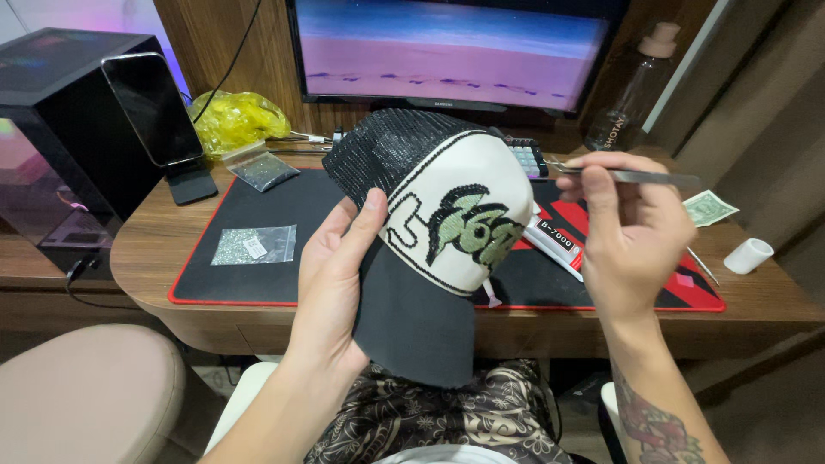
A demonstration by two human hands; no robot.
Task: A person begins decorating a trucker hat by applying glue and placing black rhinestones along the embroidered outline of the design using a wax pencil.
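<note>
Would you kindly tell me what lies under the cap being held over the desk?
Under the black-and-white mesh cap lies the black, red-edged desk mat, with a white glue tube poking out at its right. Whatever else lies beneath the cap is hidden.

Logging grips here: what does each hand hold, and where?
Left hand holds the cap at its side by the brim; right hand pinches tweezers mid-length.

The left hand (331, 275) holds a black-and-white mesh cap (438, 223) by its side, thumb on the front panel. The right hand (632, 228) pinches metal tweezers (640, 176) just beside the cap, above a black desk mat (258, 206).
</note>
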